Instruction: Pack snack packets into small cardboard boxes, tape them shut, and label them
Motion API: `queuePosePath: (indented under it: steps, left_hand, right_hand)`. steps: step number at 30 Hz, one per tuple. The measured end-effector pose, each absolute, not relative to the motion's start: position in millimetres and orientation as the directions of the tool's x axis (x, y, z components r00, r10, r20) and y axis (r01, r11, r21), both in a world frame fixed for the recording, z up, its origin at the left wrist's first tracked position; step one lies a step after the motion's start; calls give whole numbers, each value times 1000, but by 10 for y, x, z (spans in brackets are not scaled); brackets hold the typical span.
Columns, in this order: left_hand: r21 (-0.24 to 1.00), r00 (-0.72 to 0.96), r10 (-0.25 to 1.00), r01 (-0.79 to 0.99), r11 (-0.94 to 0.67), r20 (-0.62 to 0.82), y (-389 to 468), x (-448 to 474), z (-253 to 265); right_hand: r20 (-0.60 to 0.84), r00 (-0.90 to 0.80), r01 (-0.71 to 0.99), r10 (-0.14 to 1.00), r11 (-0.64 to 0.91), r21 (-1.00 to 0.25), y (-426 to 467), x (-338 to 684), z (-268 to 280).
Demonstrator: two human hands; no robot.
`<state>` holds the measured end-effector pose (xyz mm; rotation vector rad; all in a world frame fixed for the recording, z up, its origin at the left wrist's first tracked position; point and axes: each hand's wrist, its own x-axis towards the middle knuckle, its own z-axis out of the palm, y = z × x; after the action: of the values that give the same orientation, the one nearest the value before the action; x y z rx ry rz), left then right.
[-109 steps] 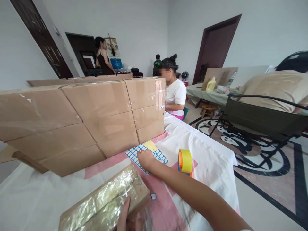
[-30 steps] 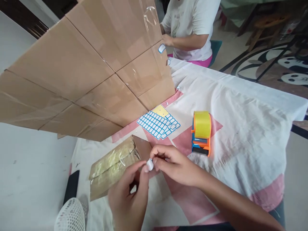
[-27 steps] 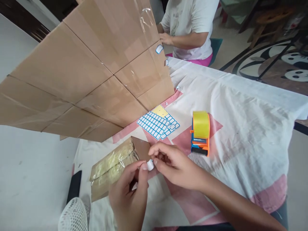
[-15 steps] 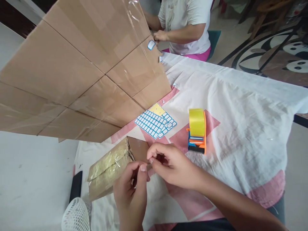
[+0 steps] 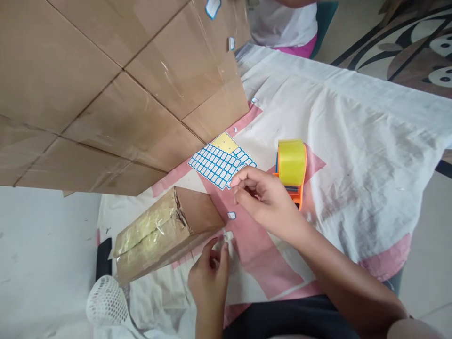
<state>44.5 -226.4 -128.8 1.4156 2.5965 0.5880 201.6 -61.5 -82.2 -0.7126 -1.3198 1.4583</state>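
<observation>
My right hand (image 5: 268, 200) is over the near corner of the label sheets (image 5: 215, 165), which carry blue-edged white stickers. Its thumb and forefinger are pinched together; whatever is between them is too small to make out. Lower down, my left hand (image 5: 210, 266) has thumb and forefinger apart, with nothing seen between them. A small crumpled white scrap (image 5: 229, 236) is just beyond its fingertips. One loose blue-edged label (image 5: 231, 215) shows between the two hands. To the left lies a cardboard box (image 5: 151, 233) sealed with shiny yellowish tape.
A large taped cardboard carton (image 5: 141, 99) rises at the left, with stickers near its right edge. An orange tape dispenser (image 5: 302, 188) with yellow tape stands behind my right hand. Across the table sits a person in white (image 5: 282, 26). A white mesh object (image 5: 106, 301) is at lower left.
My hands, close together before, have moved apart, the left lower and the right upward toward the label sheets. A loose label and a white scrap now show between them. The view has tilted downward.
</observation>
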Motion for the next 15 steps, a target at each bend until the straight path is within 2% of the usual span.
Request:
queuePosePath:
  steps: [2, 4, 11, 13, 15]
  left_hand:
    - [362, -568, 823, 764, 534, -13, -2214, 462, -1393]
    - [356, -565, 824, 763, 540, -41, -2149, 473, -1444]
    - [430, -493, 870, 785, 446, -4, -2122, 357, -1498]
    - [435, -489, 872, 785, 441, -4, -2155, 339, -1518]
    - [423, -513, 858, 775, 469, -10, -2195, 335, -1544]
  right_hand:
    - [185, -352, -278, 918, 86, -957, -632, 1961, -837]
    - [182, -391, -252, 902, 85, -964, -657, 1915, -850]
    - [132, -525, -45, 841, 127, -991, -656, 1897, -869]
    - [65, -577, 76, 814, 133, -988, -636, 1916, -874]
    - [-60, -644, 258, 763, 142, -956, -629, 1925, -897]
